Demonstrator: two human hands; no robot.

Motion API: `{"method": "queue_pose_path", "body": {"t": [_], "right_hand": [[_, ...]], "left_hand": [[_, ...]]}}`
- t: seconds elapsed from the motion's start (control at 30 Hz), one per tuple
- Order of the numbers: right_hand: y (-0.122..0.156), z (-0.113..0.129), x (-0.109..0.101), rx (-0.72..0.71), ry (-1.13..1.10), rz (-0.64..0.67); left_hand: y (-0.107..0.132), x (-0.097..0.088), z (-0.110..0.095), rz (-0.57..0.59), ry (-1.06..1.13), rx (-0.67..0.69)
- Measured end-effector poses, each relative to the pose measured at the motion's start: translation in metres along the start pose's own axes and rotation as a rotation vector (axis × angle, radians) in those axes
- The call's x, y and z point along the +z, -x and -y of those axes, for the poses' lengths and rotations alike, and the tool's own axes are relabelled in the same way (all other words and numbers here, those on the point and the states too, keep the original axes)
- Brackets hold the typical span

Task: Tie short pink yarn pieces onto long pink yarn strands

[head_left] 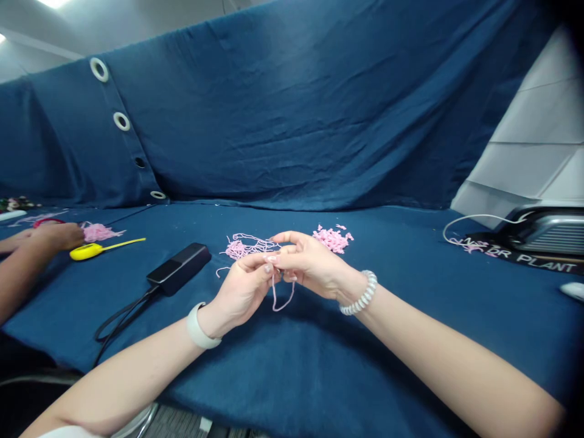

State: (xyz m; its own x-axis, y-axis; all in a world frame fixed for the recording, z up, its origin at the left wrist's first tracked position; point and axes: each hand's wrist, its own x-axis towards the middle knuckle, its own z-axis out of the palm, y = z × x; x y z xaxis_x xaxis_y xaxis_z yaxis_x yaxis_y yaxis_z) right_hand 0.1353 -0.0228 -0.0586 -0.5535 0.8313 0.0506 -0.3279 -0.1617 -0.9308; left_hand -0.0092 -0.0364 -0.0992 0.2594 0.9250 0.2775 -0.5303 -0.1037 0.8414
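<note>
My left hand (246, 284) and my right hand (314, 263) meet above the blue-covered table, thumbs and fingers pinched close together. Between them they grip a strand of pink yarn (283, 308), which hangs below the fingertips in a small loop. Where the strand runs inside the fingers is hidden. Just beyond my left hand lies a loose tangle of pink yarn (237, 248). A heap of short pink yarn pieces (333, 239) sits behind my right hand.
Left of my hands lies a black box-shaped device (179, 269) with black cables. Farther left are a yellow tape measure (86, 251), another person's hand (61, 236) and more pink yarn (98, 231). A dark device (547, 234) with a white cable stands right. Blue cloth (296, 109) hangs behind.
</note>
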Motion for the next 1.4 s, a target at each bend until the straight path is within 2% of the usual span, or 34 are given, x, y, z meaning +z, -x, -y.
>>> {"method": "queue_pose_path", "body": {"t": [0.2, 0.3, 0.47, 0.6, 0.67, 0.73, 0.8, 0.9, 1.07, 1.13, 1.27, 1.4], "right_hand": [[0.001, -0.005, 0.002, -0.059, 0.173, -0.086], [0.001, -0.005, 0.002, -0.066, 0.182, -0.096], [-0.002, -0.003, -0.004, -0.032, 0.156, -0.005], [-0.005, -0.01, -0.008, 0.022, 0.288, 0.112], [-0.005, -0.013, -0.009, 0.017, 0.399, 0.194], [-0.004, -0.016, -0.01, -0.009, 0.541, 0.22], [-0.005, -0.017, -0.011, -0.014, 0.637, 0.198], [-0.007, -0.017, -0.013, 0.012, 0.591, 0.183], [-0.008, -0.019, -0.022, 0.021, 0.525, 0.302], [-0.004, -0.02, -0.026, 0.025, 0.538, 0.306], [0.009, -0.016, -0.034, 0.012, 0.669, 0.251], [0.02, -0.011, -0.035, 0.014, 0.91, 0.225]], "left_hand": [[-0.001, -0.006, -0.002, -0.05, -0.006, 0.018], [-0.002, -0.007, -0.004, -0.076, -0.052, 0.043], [-0.003, -0.011, -0.005, -0.18, -0.144, 0.087], [-0.004, -0.01, -0.008, -0.209, -0.146, 0.108], [-0.004, -0.008, -0.01, -0.228, -0.129, 0.095], [-0.004, -0.006, -0.012, -0.244, -0.112, 0.075], [-0.004, -0.005, -0.012, -0.232, -0.089, 0.066], [-0.006, -0.006, -0.011, -0.166, -0.036, 0.088], [-0.008, -0.007, -0.012, -0.117, 0.053, 0.09], [-0.008, -0.006, -0.013, -0.126, 0.105, 0.076], [-0.006, -0.003, -0.011, -0.127, 0.184, -0.039], [-0.002, 0.001, 0.0, -0.095, 0.062, -0.133]]}}
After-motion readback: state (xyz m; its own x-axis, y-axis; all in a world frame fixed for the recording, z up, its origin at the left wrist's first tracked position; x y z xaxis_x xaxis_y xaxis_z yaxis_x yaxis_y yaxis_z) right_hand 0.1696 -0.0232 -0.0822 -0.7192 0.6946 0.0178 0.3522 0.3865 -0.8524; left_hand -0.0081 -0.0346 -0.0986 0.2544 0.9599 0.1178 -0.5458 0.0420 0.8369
